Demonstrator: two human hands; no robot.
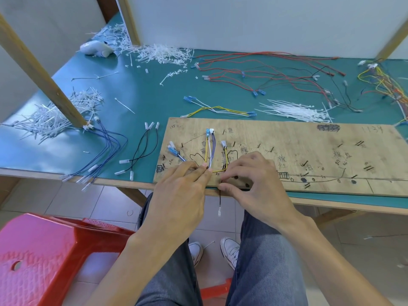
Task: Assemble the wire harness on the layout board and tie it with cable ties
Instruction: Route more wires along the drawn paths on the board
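As I read this view, location: thin yellow, white and purple wires looped on the worn plywood layout board, left end.
Left hand: pinches those wires' lower bend.
Right hand: nips a thin black wire at the board's near edge.
Handling: light, limp, springy, I judge; grip insulated runs near bends.

one brown plywood layout board. one green-topped table. two hands: left hand, right hand. one looped yellow wire on board. one hanging black wire at board edge. three loose black wires with white terminals on table. one spread bundle of white cable ties. one red plastic stool. two white sneakers. dark blue wires: several, count unclear.
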